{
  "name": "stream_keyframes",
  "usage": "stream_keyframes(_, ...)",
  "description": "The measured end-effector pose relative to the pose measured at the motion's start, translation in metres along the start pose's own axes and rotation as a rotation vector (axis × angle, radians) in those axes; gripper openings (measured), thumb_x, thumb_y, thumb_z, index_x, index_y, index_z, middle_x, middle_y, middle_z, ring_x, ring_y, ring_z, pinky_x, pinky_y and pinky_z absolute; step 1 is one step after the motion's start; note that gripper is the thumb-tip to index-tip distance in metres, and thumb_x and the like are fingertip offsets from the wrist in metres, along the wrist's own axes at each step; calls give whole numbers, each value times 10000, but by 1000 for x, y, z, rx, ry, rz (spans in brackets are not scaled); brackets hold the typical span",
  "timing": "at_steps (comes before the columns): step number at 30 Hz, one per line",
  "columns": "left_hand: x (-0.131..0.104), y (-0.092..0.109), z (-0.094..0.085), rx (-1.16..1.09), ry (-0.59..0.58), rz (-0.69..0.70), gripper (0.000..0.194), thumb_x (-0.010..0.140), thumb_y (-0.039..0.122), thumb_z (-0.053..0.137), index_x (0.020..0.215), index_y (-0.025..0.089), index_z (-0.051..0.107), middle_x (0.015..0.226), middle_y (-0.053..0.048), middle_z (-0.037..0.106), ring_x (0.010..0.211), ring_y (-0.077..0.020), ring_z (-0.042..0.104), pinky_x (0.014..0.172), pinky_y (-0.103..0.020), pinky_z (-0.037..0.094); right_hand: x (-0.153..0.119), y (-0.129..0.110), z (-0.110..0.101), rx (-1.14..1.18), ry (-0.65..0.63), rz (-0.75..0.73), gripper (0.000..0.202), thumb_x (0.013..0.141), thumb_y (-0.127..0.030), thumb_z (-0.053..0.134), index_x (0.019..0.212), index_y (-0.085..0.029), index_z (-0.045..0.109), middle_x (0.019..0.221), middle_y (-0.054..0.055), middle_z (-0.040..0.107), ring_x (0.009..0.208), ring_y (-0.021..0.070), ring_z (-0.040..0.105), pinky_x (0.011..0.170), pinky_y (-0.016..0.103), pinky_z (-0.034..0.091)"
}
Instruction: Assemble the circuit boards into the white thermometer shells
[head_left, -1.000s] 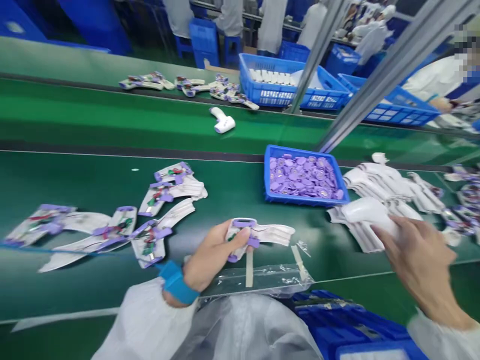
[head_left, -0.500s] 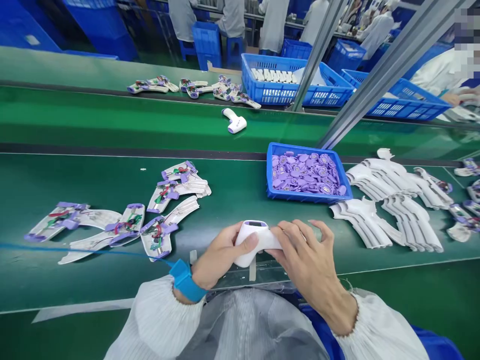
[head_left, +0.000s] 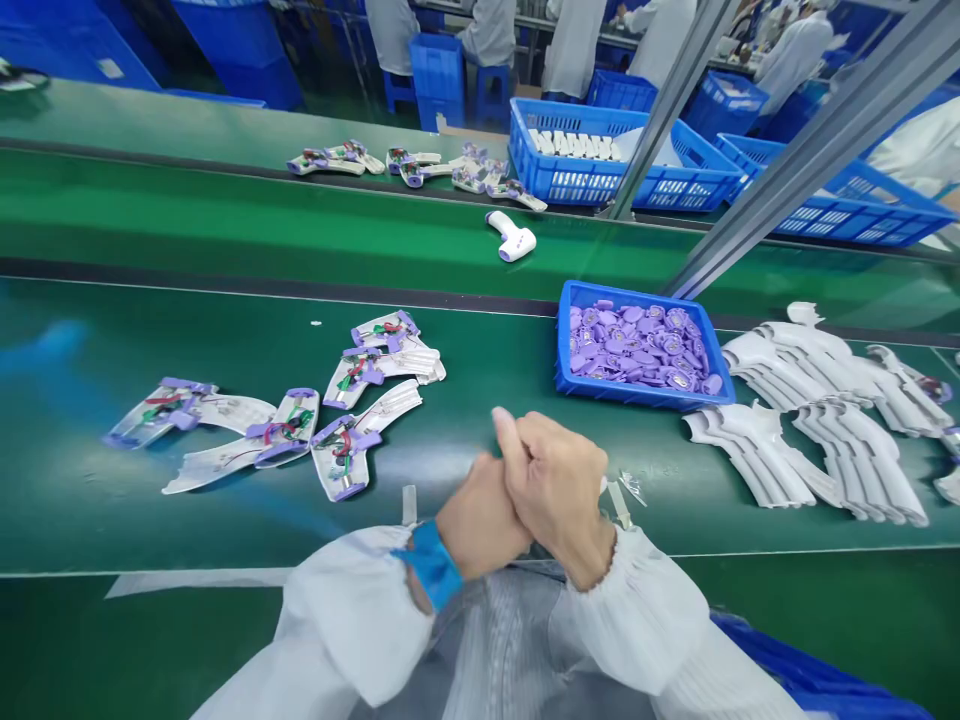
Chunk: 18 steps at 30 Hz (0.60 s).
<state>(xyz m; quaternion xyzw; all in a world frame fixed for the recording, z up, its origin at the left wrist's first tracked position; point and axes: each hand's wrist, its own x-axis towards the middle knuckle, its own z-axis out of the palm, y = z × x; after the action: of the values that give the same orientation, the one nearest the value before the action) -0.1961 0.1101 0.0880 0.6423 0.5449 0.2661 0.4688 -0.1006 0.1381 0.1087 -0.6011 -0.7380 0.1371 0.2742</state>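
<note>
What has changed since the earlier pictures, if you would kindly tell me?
The right hand has come left from the shell piles to the left hand; both hands now close around a white housing, mostly hidden, where the left earlier held an open half. Beyond, the loose white device has moved right. The shell piles, purple pieces and other open halves stayed put.

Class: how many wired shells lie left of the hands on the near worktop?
5: one wired shell at the back, one just nearer, one nearer still, one left of that, one farthest left.

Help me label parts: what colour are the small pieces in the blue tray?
Purple; the small pieces show best in the head view.
</note>
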Motion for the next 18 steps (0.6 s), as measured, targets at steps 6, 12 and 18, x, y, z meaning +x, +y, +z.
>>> stream_keyframes(6,0,0,-9,38,40,13,113,798,307,613,806,211,554,766,-56,670,658,-228,607,576,-325,384,14,7,-5,134,207,111,580,981,-464,448,479,-176,399,484,-32,410,480,76,326,529,271,213)
stream_keyframes(12,-10,2,-5,187,175,-32,272,852,462,584,791,214,488,685,-26,626,614,-201,576,551,-290,321,12,11,-5,288,29,196,585,968,-524,448,506,-196,588,472,-18,531,479,107,471,531,263,291)
stream_keyframes(18,-23,3,-22,256,136,-38,207,919,412,527,847,218,518,664,19,613,556,-165,559,530,-272,329,20,25,-17,294,-17,1,529,991,-464,430,587,-187,628,568,-8,613,535,107,535,571,243,357)
